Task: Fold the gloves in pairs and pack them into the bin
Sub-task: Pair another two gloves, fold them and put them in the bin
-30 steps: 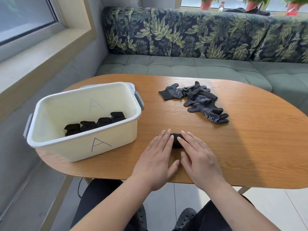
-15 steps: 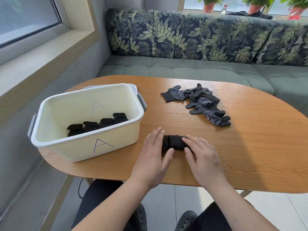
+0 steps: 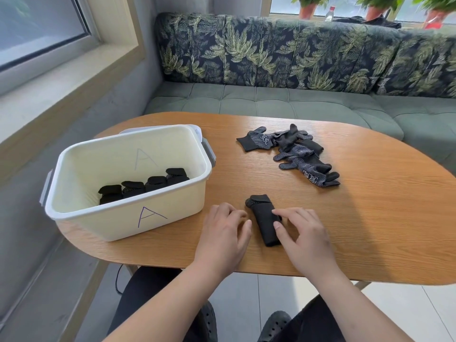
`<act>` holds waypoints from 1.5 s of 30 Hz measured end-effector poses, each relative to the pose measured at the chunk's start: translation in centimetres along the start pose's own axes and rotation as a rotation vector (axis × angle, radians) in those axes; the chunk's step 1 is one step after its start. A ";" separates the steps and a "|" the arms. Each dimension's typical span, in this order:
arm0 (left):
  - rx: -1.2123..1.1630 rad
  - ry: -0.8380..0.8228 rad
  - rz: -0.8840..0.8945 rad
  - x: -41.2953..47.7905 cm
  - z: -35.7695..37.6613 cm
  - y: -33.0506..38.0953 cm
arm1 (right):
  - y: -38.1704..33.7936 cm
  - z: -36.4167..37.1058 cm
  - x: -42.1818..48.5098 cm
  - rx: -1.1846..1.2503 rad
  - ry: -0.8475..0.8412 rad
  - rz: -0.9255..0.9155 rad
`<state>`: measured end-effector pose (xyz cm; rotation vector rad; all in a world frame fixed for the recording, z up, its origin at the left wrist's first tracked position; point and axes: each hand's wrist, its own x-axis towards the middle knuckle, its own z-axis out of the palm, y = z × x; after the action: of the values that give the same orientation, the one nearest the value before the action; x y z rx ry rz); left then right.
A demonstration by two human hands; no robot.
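Note:
A rolled black glove pair (image 3: 264,219) lies on the wooden table (image 3: 370,218), its dotted end pointing away from me. My right hand (image 3: 299,233) rests its fingertips on the roll's right side. My left hand (image 3: 227,230) lies just left of the roll with fingers curled, holding nothing. A cream bin (image 3: 128,218) marked "A" stands at the left and holds several folded black pairs (image 3: 145,185). A loose heap of black dotted gloves (image 3: 293,154) lies farther back on the table.
A green cushioned bench (image 3: 271,99) with a leaf-print backrest (image 3: 296,53) runs behind the table. A window sill (image 3: 61,77) lies at the left. The bin's lid (image 3: 197,129) peeks out behind the bin. My knees and shoes show below the table's front edge.
The glove roll has turned from lying crosswise to pointing away from me. Both hands have drawn apart off the top of it, the left one now beside it.

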<state>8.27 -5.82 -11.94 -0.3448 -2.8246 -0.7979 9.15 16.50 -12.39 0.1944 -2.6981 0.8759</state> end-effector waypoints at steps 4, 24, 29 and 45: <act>0.010 -0.182 -0.080 1.3 -0.3 1.6 | 0.0 -0.3 0.2 0.059 -0.015 0.030; -1.103 -0.301 -0.723 5.0 -5.2 6.2 | -0.8 -2.7 2.2 0.600 0.013 0.511; -1.142 -0.287 -0.631 5.9 -8.7 7.1 | -3.8 -5.1 5.0 0.968 -0.218 0.614; -0.989 -0.079 -0.523 9.2 -18.4 3.3 | -15.1 -7.3 13.8 0.954 -0.318 0.418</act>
<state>2.47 -11.29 7.34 0.2770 -2.3556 -2.2908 1.12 8.11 5.97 -0.0507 -2.3619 2.3805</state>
